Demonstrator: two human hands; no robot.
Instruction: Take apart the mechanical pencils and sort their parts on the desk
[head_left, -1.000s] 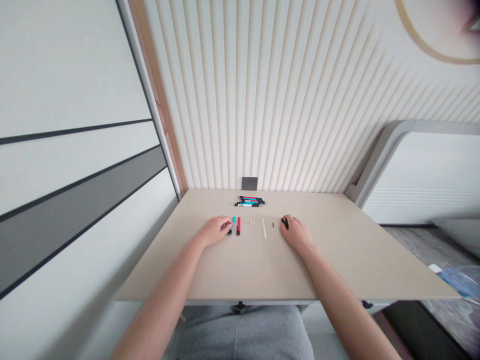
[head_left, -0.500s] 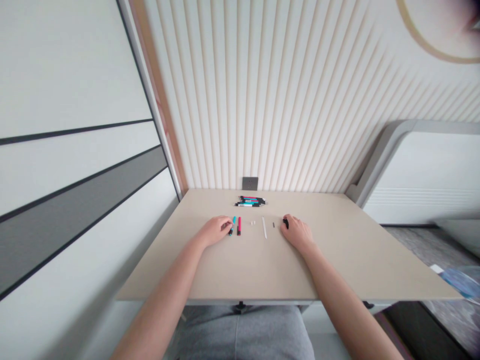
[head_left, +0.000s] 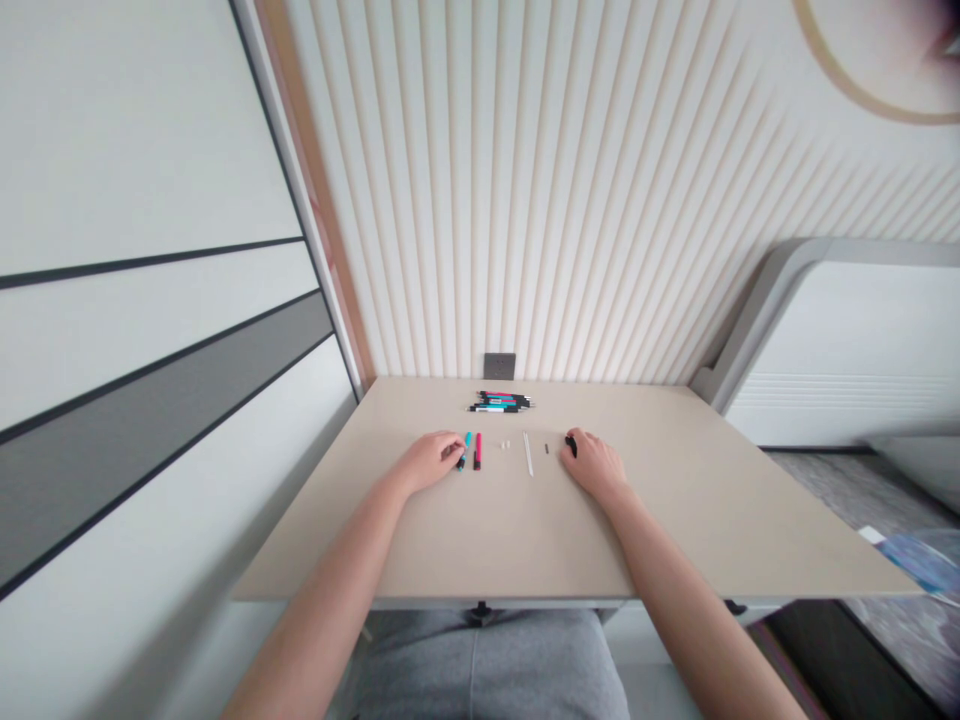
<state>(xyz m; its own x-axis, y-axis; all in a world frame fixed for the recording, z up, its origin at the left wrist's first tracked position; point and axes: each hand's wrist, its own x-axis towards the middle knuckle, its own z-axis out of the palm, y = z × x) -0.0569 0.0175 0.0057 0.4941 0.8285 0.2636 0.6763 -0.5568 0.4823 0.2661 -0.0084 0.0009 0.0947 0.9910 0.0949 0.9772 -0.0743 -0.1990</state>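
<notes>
My left hand [head_left: 435,458] rests on the table with its fingers curled together. Its fingertips touch a blue pen barrel [head_left: 468,440] with a dark lower end. Beside that lies a pink pen barrel [head_left: 478,448], also dark at the bottom. Tiny white pieces [head_left: 505,445] and two thin white pen refills [head_left: 528,454] follow to the right, then small dark springs [head_left: 547,449]. My right hand [head_left: 594,462] lies at the row's right end, fingers closed at small black pen parts [head_left: 571,446] that it partly hides.
Behind the row, a pile of pens [head_left: 501,402] in black, blue, pink and white lies across the beige table [head_left: 525,550]. A dark wall socket [head_left: 499,366] sits above the back edge. A white cabinet [head_left: 150,400] stands at left; a bed headboard [head_left: 840,330] at right.
Both hands and the pen parts stay in place. Only the camera view has shifted very slightly.
</notes>
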